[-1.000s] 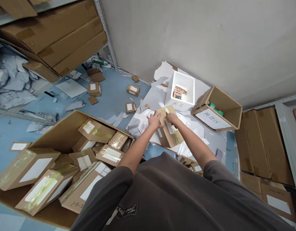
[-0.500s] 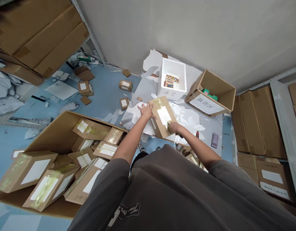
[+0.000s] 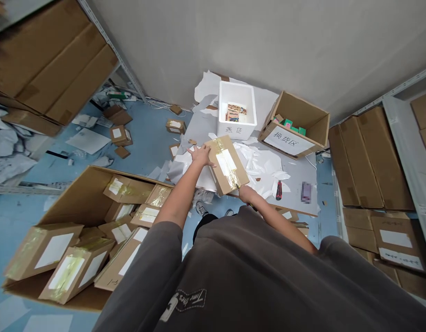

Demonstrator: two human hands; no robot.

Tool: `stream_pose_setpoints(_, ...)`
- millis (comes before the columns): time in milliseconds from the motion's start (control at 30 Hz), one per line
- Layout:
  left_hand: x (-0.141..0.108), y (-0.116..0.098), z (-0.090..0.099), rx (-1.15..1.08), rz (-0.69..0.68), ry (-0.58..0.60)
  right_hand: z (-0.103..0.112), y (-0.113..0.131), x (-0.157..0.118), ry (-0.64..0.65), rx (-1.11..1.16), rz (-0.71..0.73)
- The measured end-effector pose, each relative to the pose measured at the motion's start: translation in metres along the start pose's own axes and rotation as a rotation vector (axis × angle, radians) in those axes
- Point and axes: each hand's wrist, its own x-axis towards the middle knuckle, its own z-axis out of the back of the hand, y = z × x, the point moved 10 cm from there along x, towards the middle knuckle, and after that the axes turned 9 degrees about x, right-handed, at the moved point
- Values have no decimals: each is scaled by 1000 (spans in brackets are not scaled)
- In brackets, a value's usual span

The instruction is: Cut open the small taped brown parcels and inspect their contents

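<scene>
The carton [image 3: 227, 166] is lying on the surface [image 3: 296, 168], at its near edge, just in front of us and turned a little aslant. A white label [image 3: 226, 159] sits on its top face, and shiny yellowish tape [image 3: 231, 177] runs along the middle, partly over this label. Our left hand [image 3: 201, 157] presses on the left edge of the carton, with the fingers spread wide. Our right hand [image 3: 247, 195] is near the lower right corner; its fingers are folded around a thin dark tool [image 3: 237, 186], which is mostly hidden by the hand. The tip of this tool is at the near end of the tape, but we cannot tell whether it goes into it.

Behind the carton stands a white foam box [image 3: 236, 132] with small printed packs [image 3: 234, 113] inside. To the right of it is a cardboard box [image 3: 315, 125], tilted, with a handwritten sign [image 3: 285, 142] on the front and some green packs [image 3: 294, 127] within. White paper scraps [image 3: 259, 166] are spread beside the carton, and further right there is a red and black tool [image 3: 279, 190]. At our left, a large cardboard box [image 3: 78, 196] holds many taped parcels [image 3: 128, 190].
</scene>
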Motion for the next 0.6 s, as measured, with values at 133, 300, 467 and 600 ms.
stream_pose_setpoints(133, -5, -2, 3, -28, 8, 1, -3, -11, -15, 34, -141, -51)
stream_pose_setpoints(300, -24, -4, 0, -59, 74, -1, 18, -31, -25, -32, -32, -18)
stream_pose_setpoints(467, -48, -16, -13, -109, 219, -16, 63, -59, -29, -222, -21, 45)
stream_pose_setpoints(600, -72, -31, -18, -81, 336, -86, 85, -90, -26, -295, 224, 74)
